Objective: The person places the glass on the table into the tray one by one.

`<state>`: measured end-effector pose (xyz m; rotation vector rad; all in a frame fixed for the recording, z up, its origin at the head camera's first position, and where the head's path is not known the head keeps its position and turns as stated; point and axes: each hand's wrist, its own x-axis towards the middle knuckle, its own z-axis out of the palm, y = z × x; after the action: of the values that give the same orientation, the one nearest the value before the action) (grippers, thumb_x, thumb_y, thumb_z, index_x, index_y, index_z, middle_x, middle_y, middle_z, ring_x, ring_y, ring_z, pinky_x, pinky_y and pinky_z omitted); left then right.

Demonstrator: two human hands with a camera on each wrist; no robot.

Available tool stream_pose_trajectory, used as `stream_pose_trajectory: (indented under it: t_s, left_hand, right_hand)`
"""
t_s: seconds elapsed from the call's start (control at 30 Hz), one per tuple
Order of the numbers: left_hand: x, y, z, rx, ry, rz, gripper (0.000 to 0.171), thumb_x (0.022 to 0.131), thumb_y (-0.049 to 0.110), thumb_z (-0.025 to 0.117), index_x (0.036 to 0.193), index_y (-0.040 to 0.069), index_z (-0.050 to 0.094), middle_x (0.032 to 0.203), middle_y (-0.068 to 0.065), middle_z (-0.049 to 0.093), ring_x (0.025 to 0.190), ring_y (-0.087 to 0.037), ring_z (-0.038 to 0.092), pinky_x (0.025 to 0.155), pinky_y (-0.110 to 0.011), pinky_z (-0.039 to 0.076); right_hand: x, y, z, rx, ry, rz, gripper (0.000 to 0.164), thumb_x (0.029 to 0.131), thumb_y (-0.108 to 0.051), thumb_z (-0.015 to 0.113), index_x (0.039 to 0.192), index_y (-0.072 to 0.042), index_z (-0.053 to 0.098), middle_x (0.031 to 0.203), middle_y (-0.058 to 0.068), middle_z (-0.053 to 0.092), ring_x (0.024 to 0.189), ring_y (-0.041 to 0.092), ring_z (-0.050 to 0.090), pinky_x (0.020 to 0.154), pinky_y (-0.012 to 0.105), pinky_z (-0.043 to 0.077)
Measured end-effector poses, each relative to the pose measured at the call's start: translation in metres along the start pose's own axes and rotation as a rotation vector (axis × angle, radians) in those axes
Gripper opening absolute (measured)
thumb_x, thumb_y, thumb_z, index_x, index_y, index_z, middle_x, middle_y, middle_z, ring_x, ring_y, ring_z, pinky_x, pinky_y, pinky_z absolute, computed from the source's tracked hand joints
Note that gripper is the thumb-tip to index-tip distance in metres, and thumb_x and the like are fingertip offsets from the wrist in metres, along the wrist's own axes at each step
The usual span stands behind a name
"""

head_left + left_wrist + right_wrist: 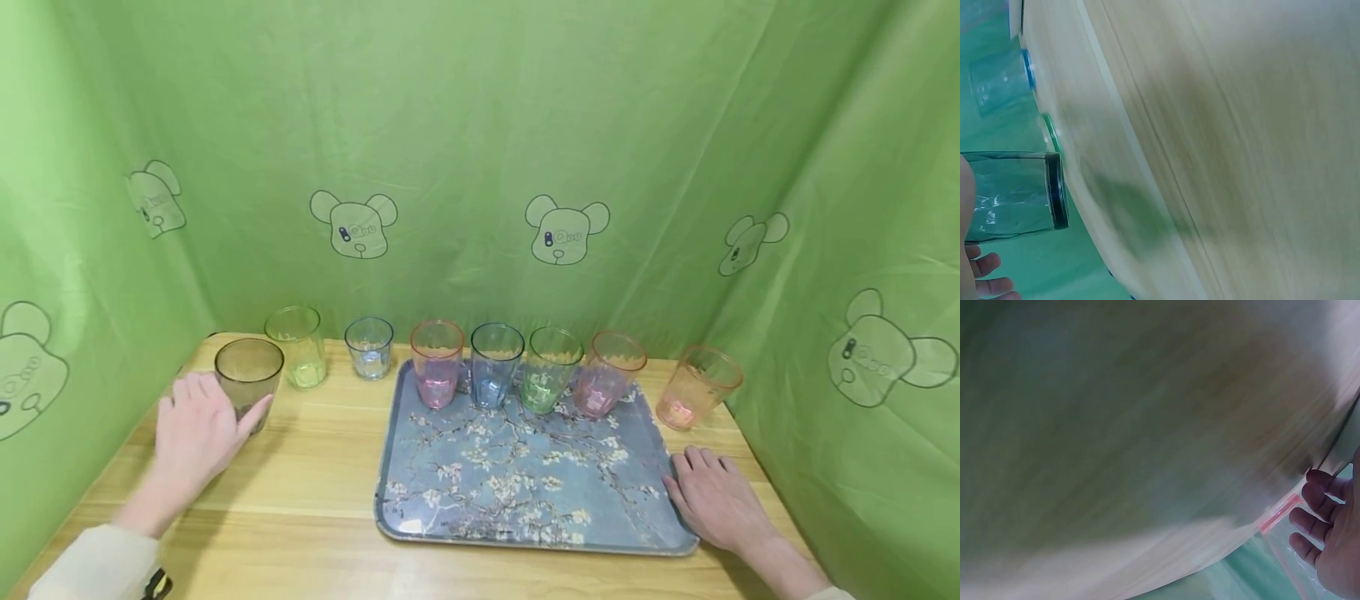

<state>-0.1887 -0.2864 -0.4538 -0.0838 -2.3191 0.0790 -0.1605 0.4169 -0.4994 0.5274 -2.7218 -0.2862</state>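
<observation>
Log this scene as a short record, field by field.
Left hand: at the dark glass, thumb in front of it
Right hand: beside the tray's right edge
On tray: left pink glass, tall blue glass, green glass, right pink glass
Left of tray: dark glass, yellow-green glass, small blue glass
Right of tray: orange glass
Surface: wooden table

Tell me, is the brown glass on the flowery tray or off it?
Off it. In the head view, wooden table shows between the brown glass and the left edge of the tray.
</observation>
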Motion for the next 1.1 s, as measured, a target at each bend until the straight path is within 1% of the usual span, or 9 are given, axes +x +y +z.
stream_pose_trajectory:
  t_s: [0.17,0.3,0.43,0.57,0.7,0.9,1.1]
  left_hand:
    - [0.000,0.017,-0.007,-0.058,-0.012,0.029,0.102,0.087,0.079,0.021,0.088,-0.018,0.049,0.073,-0.023,0.046,0.063,-0.034,0.044,0.049,-0.040,0.034]
    - [0.001,0.030,-0.012,-0.084,-0.012,0.060,0.103,0.088,0.080,0.020,0.092,-0.019,0.050,0.074,-0.024,0.049,0.064,-0.034,0.046,0.050,-0.041,0.035]
    - [0.002,0.043,-0.016,-0.118,-0.021,0.076,0.104,0.087,0.080,0.020,0.096,-0.018,0.051,0.076,-0.024,0.051,0.066,-0.034,0.047,0.051,-0.040,0.037]
    - [0.004,0.055,-0.019,-0.153,-0.043,0.084,0.103,0.087,0.080,0.023,0.100,-0.018,0.051,0.079,-0.025,0.053,0.070,-0.035,0.049,0.053,-0.041,0.039]
    - [0.006,0.065,-0.021,-0.164,-0.069,0.100,0.103,0.087,0.081,0.023,0.102,-0.017,0.051,0.081,-0.024,0.054,0.072,-0.034,0.050,0.056,-0.039,0.040]
    - [0.010,0.078,-0.023,-0.162,-0.076,0.143,0.102,0.086,0.082,0.025,0.106,-0.015,0.051,0.085,-0.023,0.055,0.075,-0.034,0.051,0.060,-0.039,0.040]
    - [0.015,0.090,-0.025,-0.166,-0.093,0.170,0.103,0.085,0.083,0.023,0.107,-0.014,0.051,0.087,-0.022,0.055,0.077,-0.033,0.051,0.062,-0.038,0.040]
  right_hand:
    - [-0.001,0.000,0.001,0.001,0.001,0.002,0.025,0.086,-0.031,0.063,0.094,-0.008,0.057,0.079,0.005,0.050,0.081,0.028,0.054,0.068,0.045,0.039]
    - [-0.001,0.001,0.002,0.003,0.002,0.000,0.025,0.086,-0.031,0.063,0.094,-0.008,0.057,0.079,0.005,0.050,0.081,0.028,0.055,0.068,0.046,0.040]
    - [-0.002,0.002,0.003,0.000,0.000,-0.002,0.025,0.087,-0.031,0.063,0.094,-0.008,0.057,0.080,0.005,0.050,0.081,0.028,0.055,0.069,0.046,0.040]
    - [-0.002,0.002,0.004,0.000,0.001,-0.002,0.025,0.087,-0.031,0.063,0.094,-0.008,0.057,0.080,0.005,0.050,0.081,0.028,0.055,0.069,0.046,0.040]
    - [-0.002,0.002,0.005,0.002,0.001,-0.004,0.025,0.087,-0.031,0.063,0.094,-0.008,0.057,0.080,0.005,0.050,0.081,0.028,0.055,0.069,0.046,0.040]
    - [-0.001,0.002,0.004,0.005,0.009,-0.005,0.025,0.086,-0.031,0.064,0.094,-0.008,0.056,0.080,0.005,0.050,0.081,0.028,0.055,0.068,0.046,0.040]
    - [-0.001,0.002,0.003,0.005,0.008,-0.004,0.024,0.086,-0.030,0.064,0.093,-0.008,0.056,0.080,0.005,0.050,0.081,0.028,0.055,0.067,0.045,0.039]
